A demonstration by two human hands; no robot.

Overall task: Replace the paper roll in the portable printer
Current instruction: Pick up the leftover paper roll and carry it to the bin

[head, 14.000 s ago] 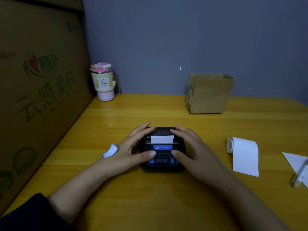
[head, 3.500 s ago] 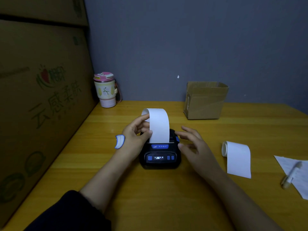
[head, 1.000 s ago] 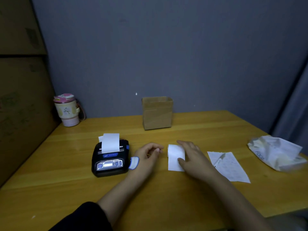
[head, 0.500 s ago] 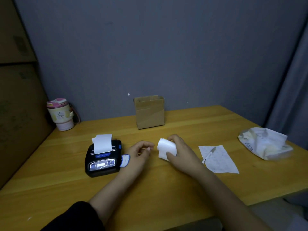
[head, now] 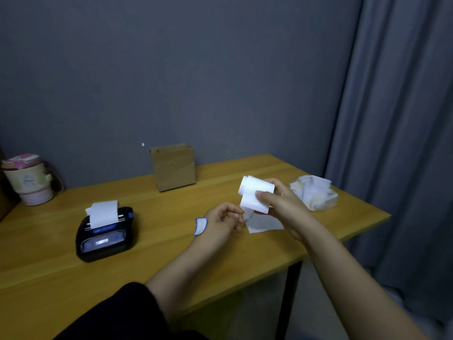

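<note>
The black portable printer (head: 105, 235) sits on the wooden table (head: 61, 273) at the left, lid shut, with a strip of white paper (head: 103, 213) sticking up from its slot. My right hand (head: 284, 204) holds the loose white paper roll (head: 255, 193) lifted above the table, its tail hanging down. My left hand (head: 224, 223) is just below and to the left, fingers curled near the tail's lower edge; whether it pinches the paper is unclear. A blue-edged sticker is on my left wrist.
A small brown cardboard box (head: 173, 166) stands at the back of the table. A pink-lidded cup (head: 28, 179) is at the far left. Crumpled white wrapping (head: 313, 195) lies near the right edge. A printed sheet (head: 263, 224) lies under my hands. A grey curtain (head: 397, 143) hangs right.
My right hand has lifted the paper roll off the table and to the right, letting its tail unroll. My left hand followed. The view has swung further to the right.
</note>
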